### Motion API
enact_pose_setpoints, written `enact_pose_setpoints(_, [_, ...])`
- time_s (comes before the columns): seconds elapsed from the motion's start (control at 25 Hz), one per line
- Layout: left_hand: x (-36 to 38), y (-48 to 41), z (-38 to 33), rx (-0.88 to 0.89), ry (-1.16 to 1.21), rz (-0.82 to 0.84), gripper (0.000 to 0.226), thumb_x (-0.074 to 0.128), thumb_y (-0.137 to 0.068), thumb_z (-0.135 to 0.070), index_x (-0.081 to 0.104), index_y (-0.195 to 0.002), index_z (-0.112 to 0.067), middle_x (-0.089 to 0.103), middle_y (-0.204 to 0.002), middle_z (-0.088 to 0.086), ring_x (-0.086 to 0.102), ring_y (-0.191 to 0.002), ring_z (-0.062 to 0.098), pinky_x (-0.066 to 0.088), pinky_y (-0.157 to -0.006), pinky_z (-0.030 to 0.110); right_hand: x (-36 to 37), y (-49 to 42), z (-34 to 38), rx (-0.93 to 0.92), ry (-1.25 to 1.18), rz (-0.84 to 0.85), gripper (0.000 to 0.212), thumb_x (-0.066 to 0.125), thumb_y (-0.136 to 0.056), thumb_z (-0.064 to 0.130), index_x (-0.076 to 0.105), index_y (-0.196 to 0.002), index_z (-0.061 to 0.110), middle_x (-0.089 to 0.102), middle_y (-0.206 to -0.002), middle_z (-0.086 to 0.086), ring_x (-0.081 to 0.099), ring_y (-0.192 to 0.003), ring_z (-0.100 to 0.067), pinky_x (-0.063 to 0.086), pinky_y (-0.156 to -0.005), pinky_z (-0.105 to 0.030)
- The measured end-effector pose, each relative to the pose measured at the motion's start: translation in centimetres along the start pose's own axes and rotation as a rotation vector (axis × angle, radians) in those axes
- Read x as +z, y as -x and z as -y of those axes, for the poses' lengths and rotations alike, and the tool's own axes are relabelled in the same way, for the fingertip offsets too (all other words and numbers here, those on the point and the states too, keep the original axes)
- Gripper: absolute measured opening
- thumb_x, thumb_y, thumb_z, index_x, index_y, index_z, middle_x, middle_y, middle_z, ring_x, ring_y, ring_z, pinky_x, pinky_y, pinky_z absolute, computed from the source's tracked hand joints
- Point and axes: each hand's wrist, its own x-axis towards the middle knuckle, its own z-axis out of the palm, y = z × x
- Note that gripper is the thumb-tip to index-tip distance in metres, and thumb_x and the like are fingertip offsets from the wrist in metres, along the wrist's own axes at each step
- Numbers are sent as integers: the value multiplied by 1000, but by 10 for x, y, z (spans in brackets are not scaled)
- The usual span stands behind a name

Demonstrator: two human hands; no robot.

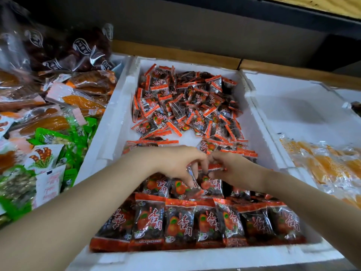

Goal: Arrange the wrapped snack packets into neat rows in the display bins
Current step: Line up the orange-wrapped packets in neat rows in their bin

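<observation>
Beside a crowded bin of mixed snacks (pixel 48 122), the left hand (pixel 173 163) and right hand (pixel 232 169) meet over the white foam bin (pixel 109 137). Their curled fingers pinch one red-and-black packet (pixel 212 167) at the second row (pixel 162 184) — just behind a finished front row (pixel 195 223). The step looks like row-building. Next, probably, comes a reach to the loose heap (pixel 187 106) at the back, across a strip of bare floor. Foam walls hem both sides; the neighbouring bin (pixel 293 106), holding yellow packets (pixel 328 165), lies just right.
</observation>
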Motion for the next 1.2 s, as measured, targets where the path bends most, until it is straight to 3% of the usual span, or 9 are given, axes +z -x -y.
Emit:
enact_pose_setpoints(0.12, [17, -1, -2, -69, -15, -78, 58, 77, -80, -22, 39, -124, -21, 49, -112, -4, 52, -102, 18, 45, -86, 32, -3, 3, -3, -13, 64, -46, 30, 56, -89, 2, 48, -77, 28, 52, -77, 13, 48, -71, 1, 36, -64, -6])
enact_pose_setpoints(0.28, [26, 18, 2, -156, -315, -283, 56, 66, -83, -51, 40, -121, -19, 48, -121, -2, 42, -113, 16, 33, -94, 28, 0, 5, -6, -34, 30, -113, 22, 51, -92, 2, 52, -86, 23, 58, -80, 9, 52, -74, 0, 39, -64, -7])
enact_pose_setpoints(0.44, [34, 26, 4, -157, -194, -225, 42, 55, -96, -28, 45, -136, -20, 50, -134, 1, 41, -126, 17, 32, -101, 30, 7, 2, -6, -59, 46, -78, 26, 48, -93, 1, 50, -87, 26, 58, -80, 10, 55, -74, -2, 44, -66, -22])
enact_pose_setpoints(0.52, [37, 27, 7, -144, -250, -174, 44, 47, -100, -21, 40, -144, -25, 50, -125, 0, 37, -122, 18, 29, -102, 34, 11, -1, -5, -65, 69, -69, 30, 47, -93, -2, 48, -88, 27, 53, -77, 16, 53, -71, 8, 39, -62, -15])
enact_pose_setpoints(0.64, [33, 29, 14, -167, -323, -170, 45, 42, -102, -21, 36, -146, -29, 40, -93, -5, 28, -94, 12, 23, -80, 30, 14, -2, -2, -26, 18, -66, 25, 44, -94, -2, 48, -91, 22, 50, -77, 18, 47, -67, 23, 37, -61, -4])
enact_pose_setpoints(0.8, [31, 26, 22, -179, -393, -212, 46, 40, -103, -21, 33, -147, -30, 36, -92, -4, 22, -88, 12, 21, -76, 30, 16, -2, 6, -18, 20, -62, 22, 45, -95, 2, 50, -96, 23, 53, -81, 15, 51, -71, 11, 40, -63, -7])
enact_pose_setpoints(0.96, [32, 27, 25, -140, -302, -269, 47, 44, -101, -25, 35, -146, -29, 38, -101, -7, 29, -99, 11, 26, -85, 27, 16, 6, 14, -73, 233, -92, 16, 47, -96, 17, 51, -110, 25, 57, -106, 7, 55, -97, -12, 47, -83, -30])
enact_pose_setpoints(1.08, [24, 31, 29, -107, -228, -398, 42, 46, -99, -33, 43, -141, -29, 46, -121, -7, 37, -121, 11, 30, -105, 32, 10, 5, 9, -152, 310, -173, 24, 48, -96, 23, 49, -120, 23, 50, -120, 7, 47, -112, -11, 40, -94, -24])
enact_pose_setpoints(1.2, [7, 16, 35, -107, -163, -584, 37, 46, -99, -31, 47, -135, -25, 46, -121, -7, 39, -121, 12, 31, -105, 33, -4, -21, 0, -73, 200, -269, 35, 50, -96, 24, 43, -129, 18, 47, -129, 2, 46, -117, -13, 36, -98, -24])
